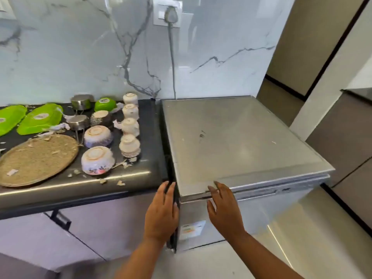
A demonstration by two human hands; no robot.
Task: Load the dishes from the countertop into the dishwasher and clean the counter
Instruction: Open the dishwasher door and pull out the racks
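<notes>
Both hands at the front top edge of the dishwasher, a grey box standing just right of the counter. Left hand lies flat against the dishwasher's left front corner, fingers straight, tips reaching into the dark gap between counter and machine. Right hand has spread, slightly bent fingers; fingertips touch the front lip of the lid, thumb lower against the door; nothing gripped. Door closed. Dishes all on the counter, upside down: four white cups in a row nearest the dishwasher; left of them two patterned bowls and a darker bowl; two steel pots; a green bowl at the back; two green trays far left; a round woven tray at the front. Paper scraps litter the counter and woven tray. A cord runs from a wall socket down behind the dishwasher.
</notes>
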